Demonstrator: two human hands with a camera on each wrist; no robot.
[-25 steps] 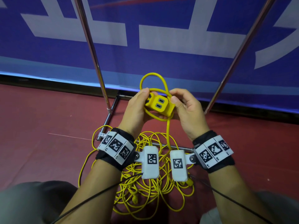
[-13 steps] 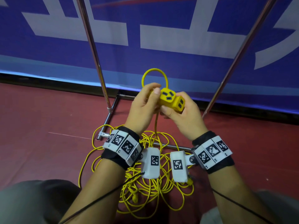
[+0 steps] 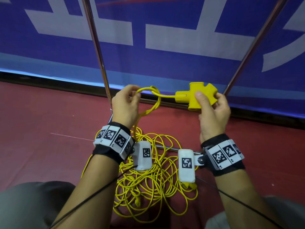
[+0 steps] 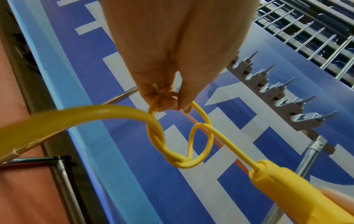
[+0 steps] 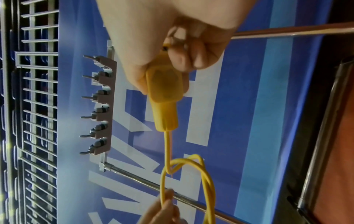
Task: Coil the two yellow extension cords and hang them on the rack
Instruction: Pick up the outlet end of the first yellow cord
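Note:
My right hand [image 3: 209,103] grips the yellow multi-outlet socket head [image 3: 196,96] [image 5: 164,97] of an extension cord, held out to the right. My left hand [image 3: 132,98] [image 4: 170,100] pinches a small twisted loop of that yellow cord [image 3: 155,100] [image 4: 191,145] a short way from the head. From the loop the cord drops to a tangled yellow pile [image 3: 148,184] on the red floor between my forearms. A second cord cannot be told apart in the pile. The rack's hook strip [image 4: 277,91] [image 5: 101,106] shows in both wrist views, up on the metal frame.
Two slanting chrome rack poles [image 3: 97,50] [image 3: 257,40] rise in front of a blue and white banner [image 3: 165,55]. A chrome base bar [image 3: 166,147] lies under the cord pile. My knees [image 3: 29,204] are at the bottom corners.
My hands have moved apart: the right one carried the socket head to the right and turned it over, while the left one kept the loop, which is drawn smaller and tighter.

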